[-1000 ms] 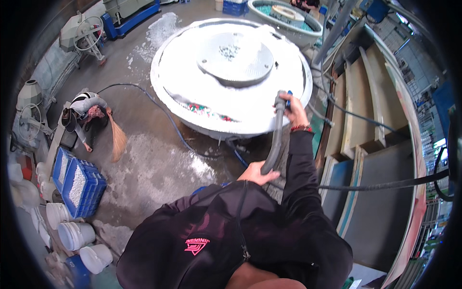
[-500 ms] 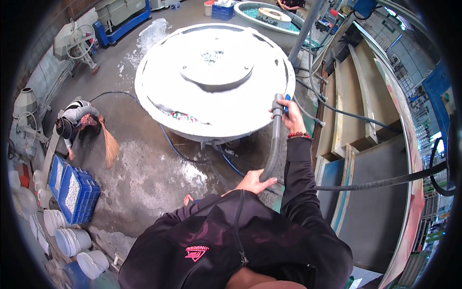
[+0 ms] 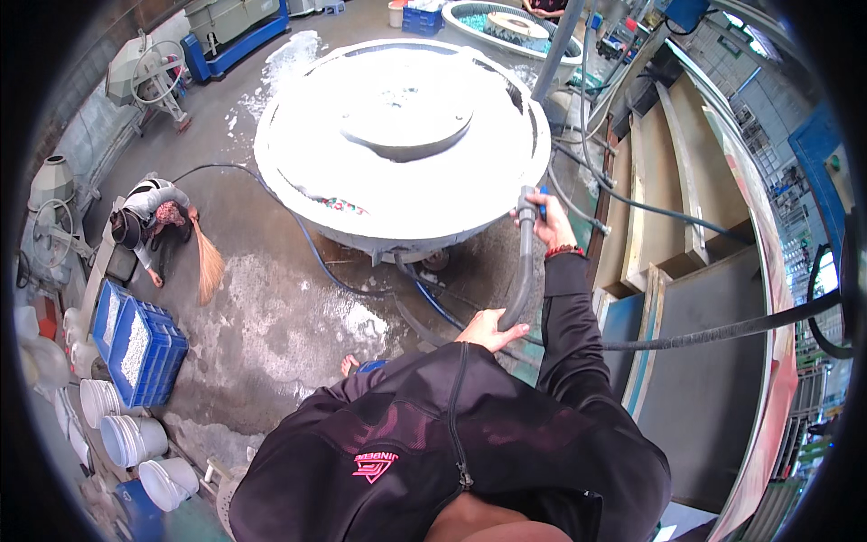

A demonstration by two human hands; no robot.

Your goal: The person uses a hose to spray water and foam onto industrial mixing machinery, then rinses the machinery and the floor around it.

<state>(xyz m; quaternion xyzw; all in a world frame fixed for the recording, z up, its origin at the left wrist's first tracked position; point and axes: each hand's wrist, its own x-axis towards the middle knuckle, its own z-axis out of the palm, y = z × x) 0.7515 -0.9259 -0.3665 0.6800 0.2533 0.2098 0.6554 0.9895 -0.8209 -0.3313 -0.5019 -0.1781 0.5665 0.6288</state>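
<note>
A grey hose (image 3: 520, 280) with a valve on its end points up toward the near right rim of a large white round tub (image 3: 379, 242). My right hand (image 3: 553, 226) is closed around the valve (image 3: 526, 200), beside its small blue handle. Lower on the hose, my left hand (image 3: 492, 331) grips the bend, its thumb lying across it. Bright white foam (image 3: 307, 135) fills the tub around a raised round centre (image 3: 406, 117). A few small coloured pieces (image 3: 341, 206) show inside the near rim. No water is seen leaving the valve.
Wooden troughs (image 3: 646, 190) line the right, crossed by a thick black hose (image 3: 722, 334). At left, a person (image 3: 149, 217) bends beside a broom (image 3: 208, 266). Blue crates (image 3: 153, 370) of white pieces and white buckets (image 3: 135, 438) stand nearby. A second tub (image 3: 564, 61) is behind.
Both hands and the hose have shifted slightly; the valve end now sits lower, closer to me and farther off the tub's rim. The bent person's hand has moved to the right.
</note>
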